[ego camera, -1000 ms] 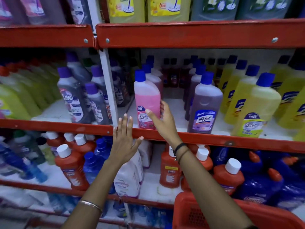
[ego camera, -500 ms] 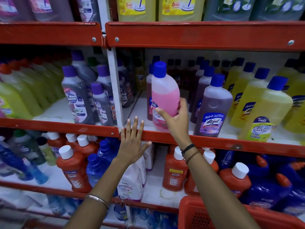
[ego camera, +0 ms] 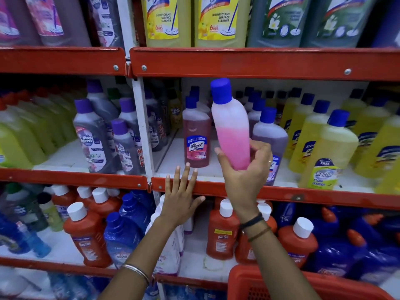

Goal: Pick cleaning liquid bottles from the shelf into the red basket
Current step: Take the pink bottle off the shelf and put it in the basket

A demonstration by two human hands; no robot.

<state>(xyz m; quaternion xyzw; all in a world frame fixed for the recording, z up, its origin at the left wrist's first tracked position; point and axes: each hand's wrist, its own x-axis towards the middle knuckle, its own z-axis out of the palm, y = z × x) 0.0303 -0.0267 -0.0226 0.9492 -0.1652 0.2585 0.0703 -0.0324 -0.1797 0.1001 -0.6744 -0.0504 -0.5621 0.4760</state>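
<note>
My right hand [ego camera: 244, 169] grips the lower part of a pink cleaning liquid bottle [ego camera: 230, 124] with a blue cap, held lifted off the middle shelf and tilted slightly left, its plain back towards me. My left hand [ego camera: 180, 198] is spread flat with fingers apart against the red front edge of the middle shelf [ego camera: 303, 197], holding nothing. The red basket [ego camera: 270, 284] shows at the bottom right, its rim under my right forearm. A dark pink Lizol bottle [ego camera: 195, 137] stands on the shelf just left of the lifted bottle.
Purple-capped grey bottles [ego camera: 93, 137] stand on the left, a purple Lizol bottle [ego camera: 270, 135] and yellow Bactin bottles [ego camera: 324, 152] on the right. Orange bottles [ego camera: 88, 234] and blue ones [ego camera: 337, 256] fill the lower shelf. Large yellow cleaners [ego camera: 166, 20] sit above. A white upright [ego camera: 140, 126] divides the bays.
My right hand has lifted the pink bottle off the shelf, raised it and turned it so the label faces away. My left hand has stayed on the shelf edge.
</note>
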